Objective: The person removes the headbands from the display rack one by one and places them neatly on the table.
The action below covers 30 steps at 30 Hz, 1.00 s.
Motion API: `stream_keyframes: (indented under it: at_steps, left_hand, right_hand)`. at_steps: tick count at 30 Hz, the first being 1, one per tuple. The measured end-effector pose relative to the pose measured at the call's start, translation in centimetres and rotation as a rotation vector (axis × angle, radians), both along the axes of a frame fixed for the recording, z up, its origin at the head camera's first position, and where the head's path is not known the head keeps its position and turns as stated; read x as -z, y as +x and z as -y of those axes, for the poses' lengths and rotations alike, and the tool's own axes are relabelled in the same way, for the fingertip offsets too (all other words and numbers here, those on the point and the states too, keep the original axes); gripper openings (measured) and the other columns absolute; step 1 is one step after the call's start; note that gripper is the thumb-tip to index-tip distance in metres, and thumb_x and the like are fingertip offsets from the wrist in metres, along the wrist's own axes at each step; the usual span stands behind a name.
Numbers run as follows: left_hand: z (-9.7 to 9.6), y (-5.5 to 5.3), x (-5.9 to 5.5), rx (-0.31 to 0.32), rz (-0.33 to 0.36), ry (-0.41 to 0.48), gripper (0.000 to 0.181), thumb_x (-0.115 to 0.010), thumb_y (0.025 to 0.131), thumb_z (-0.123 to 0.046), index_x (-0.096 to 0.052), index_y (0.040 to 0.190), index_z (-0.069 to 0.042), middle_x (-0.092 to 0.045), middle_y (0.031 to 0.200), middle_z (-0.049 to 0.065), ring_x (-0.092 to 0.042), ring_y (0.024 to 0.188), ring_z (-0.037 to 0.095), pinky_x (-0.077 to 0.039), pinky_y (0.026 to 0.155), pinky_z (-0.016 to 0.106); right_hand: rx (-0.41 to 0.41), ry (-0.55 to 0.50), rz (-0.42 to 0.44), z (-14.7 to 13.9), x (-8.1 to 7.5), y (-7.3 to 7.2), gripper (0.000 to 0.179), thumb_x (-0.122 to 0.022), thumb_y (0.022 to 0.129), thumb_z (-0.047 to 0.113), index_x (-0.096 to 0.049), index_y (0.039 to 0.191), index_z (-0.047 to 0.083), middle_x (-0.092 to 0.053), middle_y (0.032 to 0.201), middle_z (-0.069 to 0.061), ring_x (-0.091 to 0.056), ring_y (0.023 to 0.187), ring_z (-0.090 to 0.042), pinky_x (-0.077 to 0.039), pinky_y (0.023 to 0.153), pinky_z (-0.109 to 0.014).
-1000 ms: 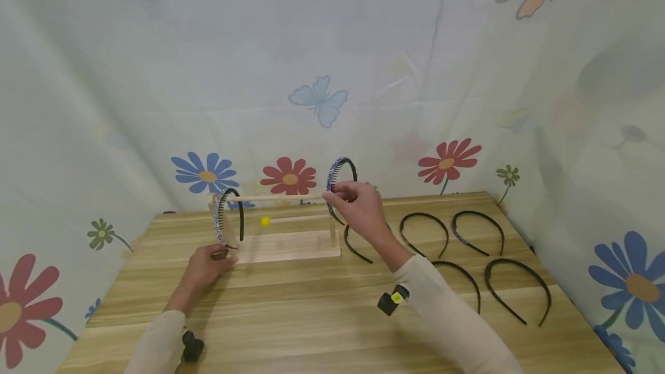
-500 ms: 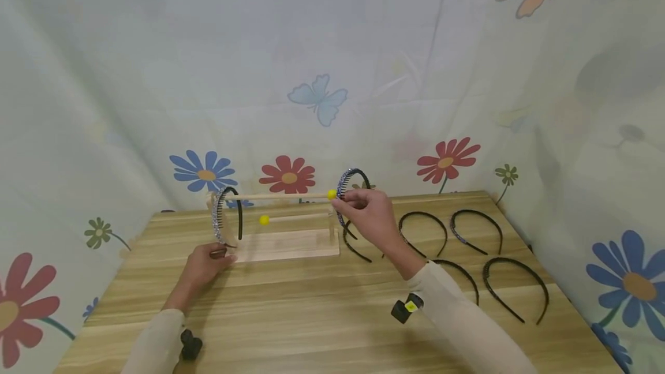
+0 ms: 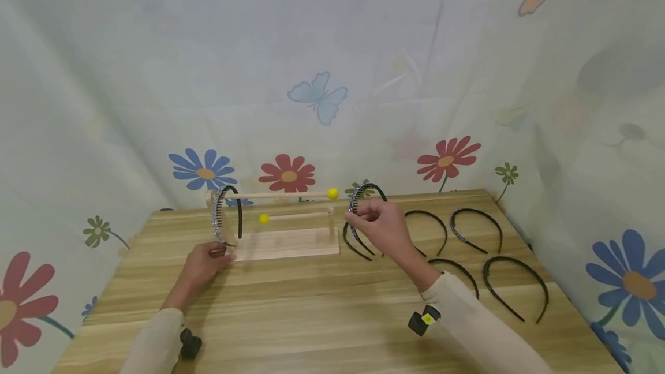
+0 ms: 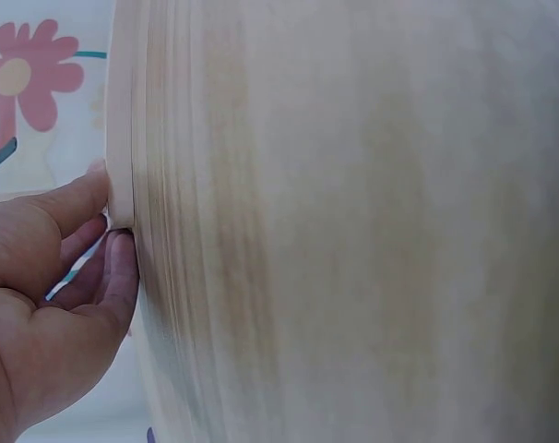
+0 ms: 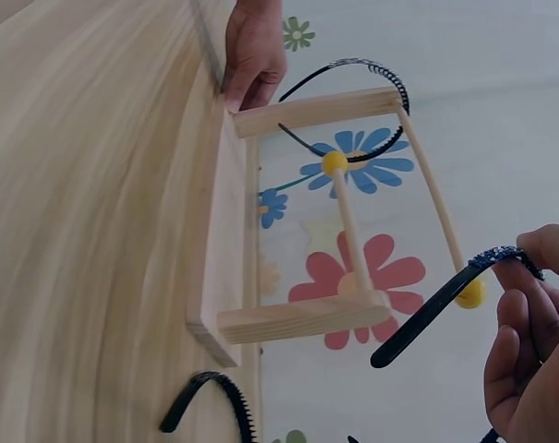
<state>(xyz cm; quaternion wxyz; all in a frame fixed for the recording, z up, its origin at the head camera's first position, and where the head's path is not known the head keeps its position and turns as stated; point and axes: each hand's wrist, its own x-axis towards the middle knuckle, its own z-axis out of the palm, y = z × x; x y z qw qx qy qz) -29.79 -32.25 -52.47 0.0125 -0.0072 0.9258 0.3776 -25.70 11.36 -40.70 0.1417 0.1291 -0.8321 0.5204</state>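
Note:
My right hand [image 3: 381, 225] pinches a black toothed headband [image 3: 358, 198] with glittery stones between thumb and fingers. It holds the headband upright, just right of the yellow ball [image 3: 333, 194] at the tip of the wooden rack's upper rod [image 3: 286, 195]. In the right wrist view, the headband's bare end [image 5: 404, 332] points down past that ball. My left hand [image 3: 205, 264] grips the left front corner of the rack's base [image 3: 291, 244]; in the left wrist view, thumb and fingers [image 4: 123, 277] pinch the board's edge. Another glittery headband [image 3: 216, 218] hangs on the upper rod beside the left post.
The rack's lower rod [image 3: 298, 216] extends leftward from the right post and ends in a second yellow ball [image 3: 264, 219]. Several black headbands lie on the table's right side, among them one [image 3: 478, 212] at the back and one [image 3: 519, 264] in front. A flowered curtain [image 3: 332, 62] hangs behind.
My right hand has moved right and slightly down with the headband, from around the upper rod's end to clear of it, uncovering the yellow ball. The left hand stays put.

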Motion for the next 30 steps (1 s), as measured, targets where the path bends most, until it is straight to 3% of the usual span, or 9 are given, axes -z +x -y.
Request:
stream_keyframes:
  at_steps: [12,30]
  left_hand:
    - [-0.1,0.0,0.1,-0.006,0.005,0.0,0.051,-0.072,0.098,-0.022,-0.058,0.136,0.01,-0.06,0.135,0.032,-0.061,0.123,0.047,-0.054,0.099,0.055]
    - [-0.2,0.1,-0.1,-0.015,0.024,0.002,0.052,-0.071,0.098,-0.021,-0.057,0.137,0.01,-0.058,0.137,0.033,-0.059,0.125,0.047,-0.054,0.1,0.055]
  right_hand:
    - [0.013,0.044,0.086,-1.2,2.3,1.0,0.022,-0.083,0.087,0.031,-0.08,0.092,0.01,-0.076,0.083,0.0,-0.07,0.077,-0.012,-0.06,0.071,-0.034]
    - [0.026,0.04,0.234,-2.8,4.8,3.6,0.021,-0.083,0.087,0.032,-0.078,0.082,0.012,-0.073,0.075,0.003,-0.066,0.07,-0.012,-0.055,0.062,-0.029]
